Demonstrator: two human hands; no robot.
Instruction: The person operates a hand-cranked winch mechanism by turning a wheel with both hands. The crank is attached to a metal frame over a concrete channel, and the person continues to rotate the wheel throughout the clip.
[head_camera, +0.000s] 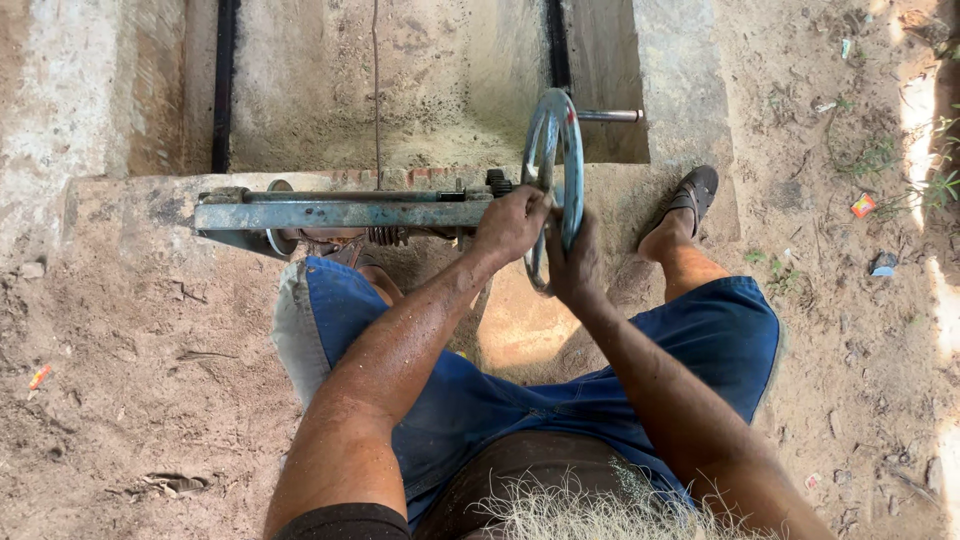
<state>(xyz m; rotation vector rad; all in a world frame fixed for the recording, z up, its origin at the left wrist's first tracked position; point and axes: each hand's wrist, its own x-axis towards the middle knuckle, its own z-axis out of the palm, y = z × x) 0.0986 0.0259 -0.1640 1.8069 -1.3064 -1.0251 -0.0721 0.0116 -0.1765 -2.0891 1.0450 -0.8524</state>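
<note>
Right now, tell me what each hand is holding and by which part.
Both hands grip the rim of the blue-grey metal handwheel: the left hand on its near-left edge, the right hand just beside it, lower on the rim.

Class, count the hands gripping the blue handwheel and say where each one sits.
2. The left hand grips the handwheel rim on its left side; the right hand grips the lower rim, just right of it.

Both your arms stretch forward and down; your left hand (510, 225) and right hand (575, 268) are clenched in tight grips, close together, wrists nearly straight.
</note>
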